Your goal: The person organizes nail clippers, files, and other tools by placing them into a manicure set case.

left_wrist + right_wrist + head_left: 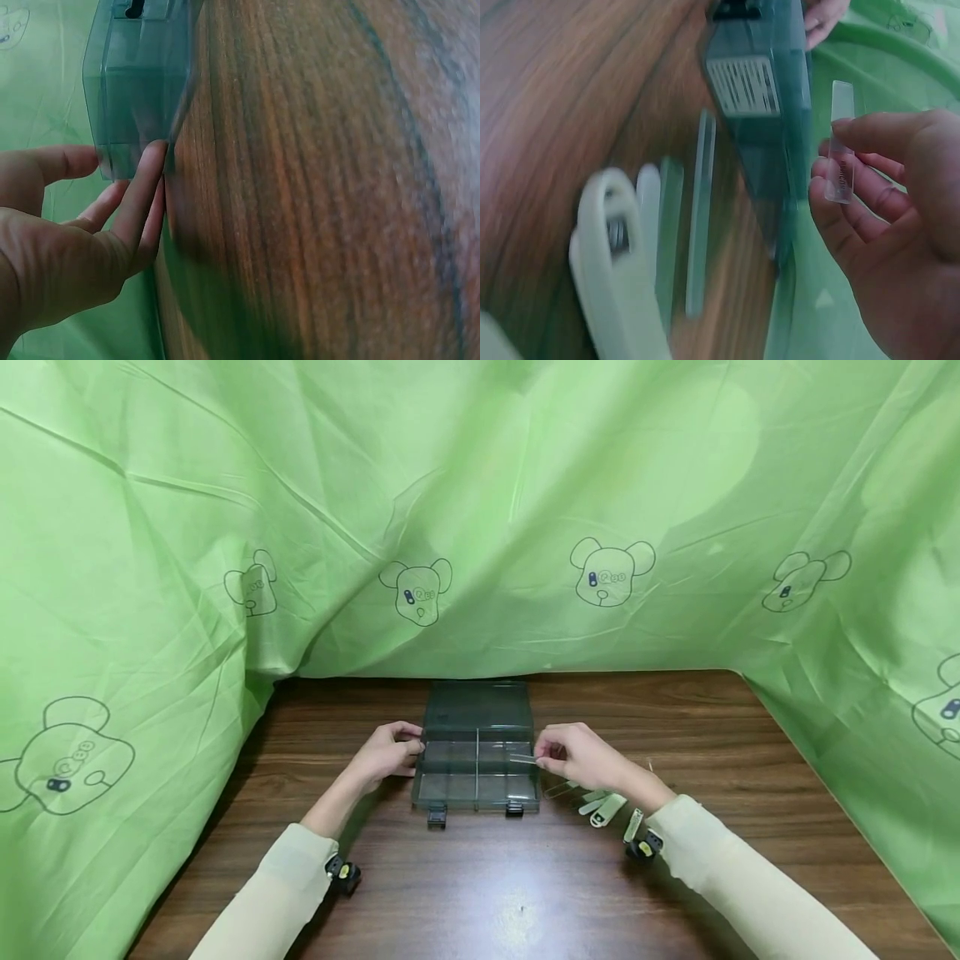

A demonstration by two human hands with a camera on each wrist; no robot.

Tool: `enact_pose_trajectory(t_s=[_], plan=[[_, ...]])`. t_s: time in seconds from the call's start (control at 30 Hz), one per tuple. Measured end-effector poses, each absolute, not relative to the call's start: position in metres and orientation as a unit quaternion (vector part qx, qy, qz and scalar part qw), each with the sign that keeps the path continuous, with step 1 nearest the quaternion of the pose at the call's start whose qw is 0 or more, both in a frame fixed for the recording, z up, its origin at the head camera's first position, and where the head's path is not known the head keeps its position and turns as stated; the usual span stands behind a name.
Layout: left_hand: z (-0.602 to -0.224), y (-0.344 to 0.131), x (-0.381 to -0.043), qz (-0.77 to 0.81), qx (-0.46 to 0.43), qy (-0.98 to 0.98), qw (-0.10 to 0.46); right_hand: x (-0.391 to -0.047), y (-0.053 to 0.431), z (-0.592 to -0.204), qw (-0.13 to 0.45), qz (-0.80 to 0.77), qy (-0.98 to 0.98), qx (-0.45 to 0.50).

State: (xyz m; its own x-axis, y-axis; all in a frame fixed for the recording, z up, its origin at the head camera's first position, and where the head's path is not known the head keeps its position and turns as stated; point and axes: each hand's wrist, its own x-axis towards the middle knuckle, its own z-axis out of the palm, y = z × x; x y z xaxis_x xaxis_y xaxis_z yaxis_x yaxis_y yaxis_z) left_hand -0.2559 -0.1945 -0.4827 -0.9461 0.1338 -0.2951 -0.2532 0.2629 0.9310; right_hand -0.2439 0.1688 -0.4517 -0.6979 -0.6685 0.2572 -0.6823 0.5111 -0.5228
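Observation:
A smoky, see-through compartment box lies on the wooden table with its lid folded back. My left hand is at the box's left side, its extended fingertips touching the wall and upper edge. Between thumb and fingers, my right hand pinches a small clear flat strip with faint printed lettering. In the head view that strip reaches over the box's right rim, above a right compartment. A printed label shows on the box's right side.
To the right of the box lie cream nail clippers, a pale green strip and a clear bar. Another cream piece is close to the right wrist. Two dark latches project from the box's front. Green cloth encloses the table's back and sides.

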Motion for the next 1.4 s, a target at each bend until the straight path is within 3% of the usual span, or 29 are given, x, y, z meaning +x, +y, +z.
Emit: enact_pose_trajectory(t_s=[0.73,1.1,1.4], plan=[[-0.485,-0.193,-0.258,0.613,-0.005,0.771,0.173,-0.24,0.127,-0.457,0.022,0.282,-0.867,0.41],[-0.49,-0.197,-0.26,0.612,0.004,0.771,0.174,-0.246,0.161,-0.448,0.02,0.294,-0.877,0.379],[-0.483,-0.198,-0.256,0.591,-0.004,0.792,0.153,-0.245,0.195,-0.464,0.0,0.258,-0.892,0.371]])
